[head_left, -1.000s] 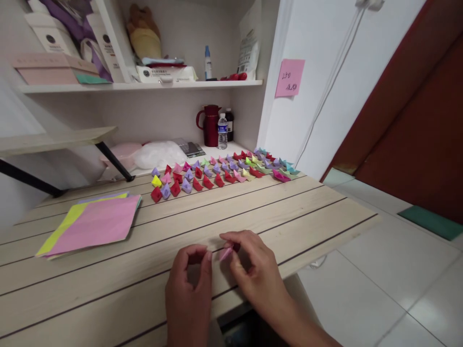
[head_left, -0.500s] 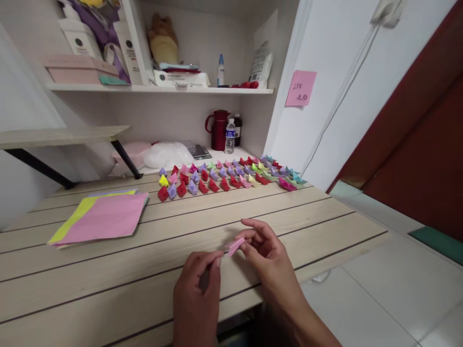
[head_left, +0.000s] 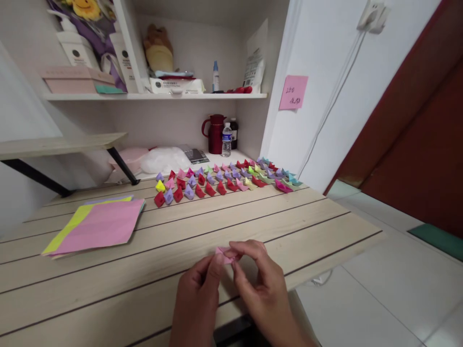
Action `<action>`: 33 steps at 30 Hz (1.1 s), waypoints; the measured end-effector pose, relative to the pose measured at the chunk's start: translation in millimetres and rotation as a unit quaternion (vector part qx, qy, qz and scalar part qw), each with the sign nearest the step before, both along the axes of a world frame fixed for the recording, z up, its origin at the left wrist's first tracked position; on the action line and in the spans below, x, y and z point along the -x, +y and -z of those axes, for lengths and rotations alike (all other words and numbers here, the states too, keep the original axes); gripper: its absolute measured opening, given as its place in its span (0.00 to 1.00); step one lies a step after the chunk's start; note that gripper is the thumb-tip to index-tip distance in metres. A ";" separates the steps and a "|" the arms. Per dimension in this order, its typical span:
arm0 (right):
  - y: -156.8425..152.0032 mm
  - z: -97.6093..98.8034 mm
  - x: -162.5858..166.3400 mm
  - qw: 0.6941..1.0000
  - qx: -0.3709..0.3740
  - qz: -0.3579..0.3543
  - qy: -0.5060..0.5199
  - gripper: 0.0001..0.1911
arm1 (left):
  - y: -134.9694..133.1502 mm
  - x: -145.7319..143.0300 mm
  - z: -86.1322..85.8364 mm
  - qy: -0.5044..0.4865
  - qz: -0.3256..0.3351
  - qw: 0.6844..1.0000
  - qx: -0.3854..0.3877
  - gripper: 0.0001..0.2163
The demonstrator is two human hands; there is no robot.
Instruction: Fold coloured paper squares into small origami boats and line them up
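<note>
A small folded piece of pink paper (head_left: pixel 224 255) is held just above the front of the wooden table. My left hand (head_left: pixel 200 289) pinches its left end between thumb and forefinger. On its right end, the fingertips of my right hand (head_left: pixel 258 279) close around the paper from above and below. Fingers cover much of the paper, so its exact shape is hidden. Beyond my hands, several small folded paper boats (head_left: pixel 210 189) in red, purple, pink, yellow, green and blue stand in rows.
A stack of coloured paper sheets (head_left: pixel 101 224), pink on top, lies at the left of the table (head_left: pixel 173 231). Behind the boats are a dark red jug (head_left: pixel 216 135) and a water bottle (head_left: pixel 226 140). A small raised shelf (head_left: pixel 65 143) stands at the back left.
My left hand has taken hold of the pink paper's left end. The paper has shifted slightly left, and my right fingers have curled over it. The camera view has tilted slightly.
</note>
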State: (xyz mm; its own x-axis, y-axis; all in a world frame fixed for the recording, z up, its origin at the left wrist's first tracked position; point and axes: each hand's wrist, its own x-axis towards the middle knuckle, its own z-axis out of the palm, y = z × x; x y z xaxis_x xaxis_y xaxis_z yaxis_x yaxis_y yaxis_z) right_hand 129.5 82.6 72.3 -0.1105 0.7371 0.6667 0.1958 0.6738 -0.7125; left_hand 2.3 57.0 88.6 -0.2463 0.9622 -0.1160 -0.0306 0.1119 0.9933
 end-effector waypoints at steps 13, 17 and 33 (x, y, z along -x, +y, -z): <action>2.4 -0.2 0.1 0.999 0.022 0.032 0.015 0.16 | 2.0 7.9 5.3 -0.051 0.015 0.997 0.065 0.23; 5.8 -1.9 -1.6 0.997 0.057 0.007 0.049 0.13 | 1.1 11.5 -7.3 -0.080 0.061 0.991 0.085 0.23; 6.0 -13.2 -10.1 0.992 0.070 -0.099 0.044 0.08 | -1.1 27.0 -17.9 -0.135 0.139 0.977 0.091 0.18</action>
